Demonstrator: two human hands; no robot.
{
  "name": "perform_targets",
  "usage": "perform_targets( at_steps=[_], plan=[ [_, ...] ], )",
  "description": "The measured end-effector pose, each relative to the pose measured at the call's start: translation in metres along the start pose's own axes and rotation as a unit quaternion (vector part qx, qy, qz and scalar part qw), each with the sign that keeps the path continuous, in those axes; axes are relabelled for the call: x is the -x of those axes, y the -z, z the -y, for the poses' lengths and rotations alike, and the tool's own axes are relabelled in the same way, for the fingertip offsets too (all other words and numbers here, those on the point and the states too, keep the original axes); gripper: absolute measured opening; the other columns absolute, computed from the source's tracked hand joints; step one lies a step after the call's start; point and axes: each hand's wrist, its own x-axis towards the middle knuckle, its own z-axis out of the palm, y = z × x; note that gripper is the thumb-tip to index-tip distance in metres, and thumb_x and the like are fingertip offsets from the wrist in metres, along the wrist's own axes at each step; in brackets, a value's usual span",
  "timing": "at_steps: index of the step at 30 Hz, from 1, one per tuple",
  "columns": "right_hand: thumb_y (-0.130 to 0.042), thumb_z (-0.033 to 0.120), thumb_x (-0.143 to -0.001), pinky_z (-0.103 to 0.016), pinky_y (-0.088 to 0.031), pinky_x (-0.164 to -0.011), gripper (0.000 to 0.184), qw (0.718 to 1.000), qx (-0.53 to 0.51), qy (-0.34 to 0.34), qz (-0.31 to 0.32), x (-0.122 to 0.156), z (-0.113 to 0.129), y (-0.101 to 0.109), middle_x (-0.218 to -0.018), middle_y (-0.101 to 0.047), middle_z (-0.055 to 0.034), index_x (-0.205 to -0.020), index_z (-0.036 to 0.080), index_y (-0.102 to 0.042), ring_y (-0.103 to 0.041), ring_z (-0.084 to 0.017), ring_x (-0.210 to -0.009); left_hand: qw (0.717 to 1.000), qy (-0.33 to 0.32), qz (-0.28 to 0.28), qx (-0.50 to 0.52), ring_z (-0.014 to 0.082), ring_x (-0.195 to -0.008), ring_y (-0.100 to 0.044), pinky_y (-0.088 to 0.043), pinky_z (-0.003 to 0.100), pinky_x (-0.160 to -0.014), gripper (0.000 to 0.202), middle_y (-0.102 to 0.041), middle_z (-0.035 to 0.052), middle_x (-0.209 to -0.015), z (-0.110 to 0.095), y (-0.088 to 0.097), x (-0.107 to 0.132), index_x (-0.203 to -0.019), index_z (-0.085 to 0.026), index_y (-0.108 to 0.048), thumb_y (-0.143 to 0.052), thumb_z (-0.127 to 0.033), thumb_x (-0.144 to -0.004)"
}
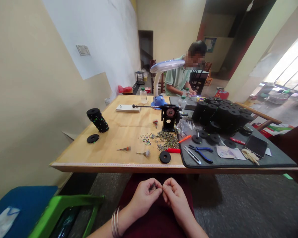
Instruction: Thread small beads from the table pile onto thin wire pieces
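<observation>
My left hand (149, 193) and my right hand (172, 195) meet fingertip to fingertip above my lap, just in front of the table's near edge. Both are closed in a pinch; whatever lies between the fingers is too small to make out. Bangles circle my left wrist. Closest to the hands on the table is a black foam ring (165, 157), beside a red-handled tool (173, 150). Behind these spreads a pile of small striped pieces (167, 139) with tiny coloured beads (146, 140). Two small bundles of thin pieces (124, 148) lie to the left.
A black winding device (169, 116) with a long rod stands mid-table, near a blue-based lamp (159, 101). Stacked black foam spools (220, 114) fill the right mat, with blue pliers (202, 152) and snips (192, 154). Another spool stack (97, 120) stands left. A person (178, 77) sits opposite.
</observation>
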Motion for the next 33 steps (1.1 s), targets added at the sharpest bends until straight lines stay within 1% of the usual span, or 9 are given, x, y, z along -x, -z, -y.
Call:
perform_targets(
  at_steps=[4, 7, 10, 12, 15, 21, 28, 30, 33],
  plan=[
    [-0.060, 0.041, -0.075, -0.021, -0.016, -0.042, 0.026, 0.998, 0.053, -0.002, 0.024, 0.001, 0.004, 0.000, -0.046, -0.035, 0.0106, -0.072, 0.018, -0.048, -0.024, -0.006, -0.042, 1.000, -0.019, -0.006, 0.025, 0.0113, -0.058, -0.041, -0.034, 0.022, -0.056, 0.012, -0.050, -0.0028, -0.061, -0.002, 0.003, 0.000, -0.078, -0.015, -0.062, -0.058, -0.026, -0.077],
    [-0.057, 0.028, -0.071, -0.021, -0.018, -0.045, 0.018, 0.992, 0.120, 0.025, 0.017, 0.002, 0.006, -0.001, -0.049, -0.032, 0.0095, -0.061, 0.019, -0.044, -0.023, -0.007, -0.047, 0.999, -0.025, 0.001, 0.047, 0.0126, -0.062, -0.047, -0.038, 0.023, -0.060, 0.017, -0.055, -0.0003, -0.069, -0.003, 0.004, -0.002, -0.078, -0.016, -0.061, -0.054, -0.031, -0.082],
    [-0.050, 0.019, -0.066, -0.021, -0.020, -0.046, 0.011, 0.986, 0.159, 0.056, -0.002, 0.002, 0.005, -0.001, -0.051, -0.032, 0.0086, -0.058, 0.019, -0.042, -0.025, -0.008, -0.049, 0.998, -0.043, -0.020, 0.040, 0.0139, -0.066, -0.050, -0.041, 0.024, -0.064, 0.019, -0.058, 0.0005, -0.071, -0.003, 0.004, -0.002, -0.078, -0.016, -0.060, -0.053, -0.033, -0.083],
    [-0.047, 0.018, -0.064, -0.021, -0.021, -0.046, 0.009, 0.984, 0.167, 0.066, -0.010, 0.002, 0.004, 0.000, -0.050, -0.032, 0.0088, -0.058, 0.020, -0.041, -0.026, -0.008, -0.048, 0.997, -0.046, -0.043, 0.037, 0.0140, -0.065, -0.051, -0.041, 0.023, -0.062, 0.019, -0.058, 0.0000, -0.069, -0.002, 0.003, -0.003, -0.079, -0.017, -0.061, -0.054, -0.034, -0.083],
    [-0.045, 0.018, -0.063, -0.020, -0.021, -0.043, 0.008, 0.987, 0.148, 0.057, -0.013, 0.003, 0.003, 0.000, -0.046, -0.033, 0.0099, -0.058, 0.021, -0.040, -0.027, -0.007, -0.044, 0.996, -0.033, -0.067, 0.040, 0.0126, -0.057, -0.049, -0.038, 0.022, -0.054, 0.020, -0.055, -0.0023, -0.063, 0.003, 0.002, -0.004, -0.080, -0.017, -0.061, -0.054, -0.036, -0.082],
    [-0.045, 0.020, -0.062, -0.018, -0.020, -0.038, 0.006, 0.994, 0.104, 0.023, -0.014, 0.005, 0.005, -0.003, -0.038, -0.036, 0.0113, -0.058, 0.021, -0.041, -0.028, -0.005, -0.036, 0.996, -0.029, -0.083, 0.032, 0.0113, -0.051, -0.044, -0.034, 0.021, -0.048, 0.025, -0.052, -0.0034, -0.059, 0.010, 0.002, -0.005, -0.082, -0.017, -0.061, -0.051, -0.040, -0.083],
    [-0.048, 0.022, -0.063, -0.016, -0.017, -0.035, 0.007, 0.997, 0.068, -0.007, -0.038, 0.007, 0.000, 0.001, -0.036, -0.042, 0.0102, -0.059, 0.021, -0.043, -0.026, -0.004, -0.032, 0.990, -0.011, -0.138, 0.037, 0.0112, -0.051, -0.042, -0.033, 0.021, -0.049, 0.024, -0.050, -0.0038, -0.059, 0.008, 0.017, -0.009, -0.081, -0.018, -0.061, -0.051, -0.040, -0.082],
    [-0.050, 0.023, -0.064, -0.016, -0.017, -0.035, 0.007, 0.998, 0.047, -0.009, -0.047, 0.007, 0.000, 0.002, -0.037, -0.043, 0.0101, -0.060, 0.021, -0.044, -0.025, -0.004, -0.032, 0.992, 0.010, -0.119, 0.050, 0.0106, -0.050, -0.041, -0.031, 0.021, -0.049, 0.024, -0.050, -0.0043, -0.059, 0.008, 0.021, -0.009, -0.080, -0.017, -0.062, -0.054, -0.040, -0.080],
    [-0.053, 0.024, -0.066, -0.015, -0.017, -0.035, 0.008, 0.998, 0.019, -0.011, -0.060, 0.008, 0.003, 0.002, -0.039, -0.045, 0.0096, -0.063, 0.020, -0.046, -0.028, -0.004, -0.034, 0.996, 0.061, -0.032, 0.050, 0.0092, -0.048, -0.037, -0.029, 0.021, -0.048, 0.019, -0.050, -0.0045, -0.058, 0.005, 0.021, -0.006, -0.077, -0.015, -0.065, -0.059, -0.033, -0.073]
  ],
)
